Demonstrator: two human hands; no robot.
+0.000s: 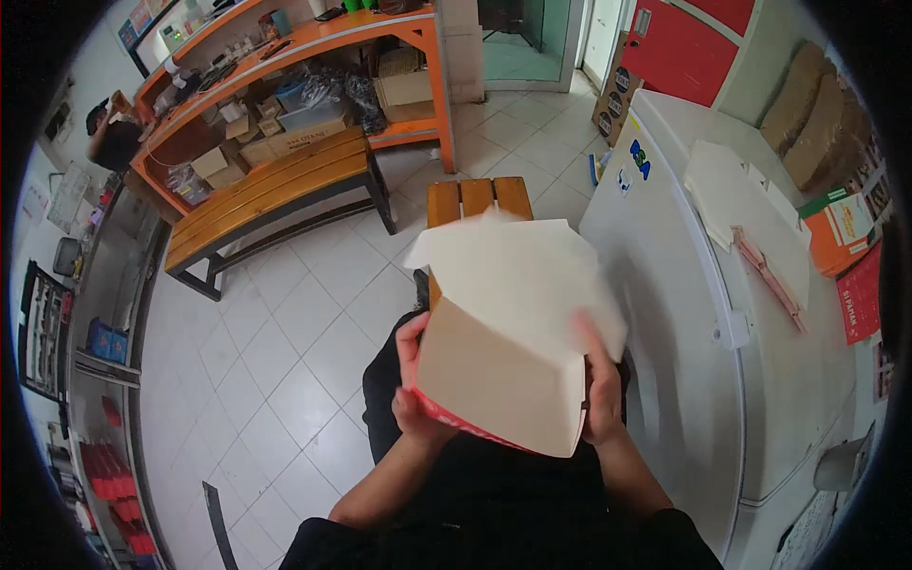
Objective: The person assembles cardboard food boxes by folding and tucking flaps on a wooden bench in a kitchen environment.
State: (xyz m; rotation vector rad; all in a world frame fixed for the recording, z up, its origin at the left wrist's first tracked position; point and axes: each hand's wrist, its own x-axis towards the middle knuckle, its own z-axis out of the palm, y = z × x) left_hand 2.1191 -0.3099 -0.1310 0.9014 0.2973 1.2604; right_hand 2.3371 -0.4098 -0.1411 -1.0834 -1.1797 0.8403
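Note:
Over my lap I hold a partly folded cardboard food box [503, 380], its plain inside turned up and red printed card showing along the near edge. The lid flap [522, 271] stands raised on the far side, its right part smeared by motion. My left hand [415, 389] is closed on the left wall, with fingers and thumb apart along its outside. On the right, my right hand [600, 385] grips the other wall near the fold of the lid; its fingertips are blurred against the card.
A wooden stool or bench [478, 198] stands just beyond the box. The white chest freezer [655, 247] rises close on my right, with flat white card pieces [750, 204] on top. A slatted bench [275, 195] and an orange shelf counter [313, 38] stand at the far left.

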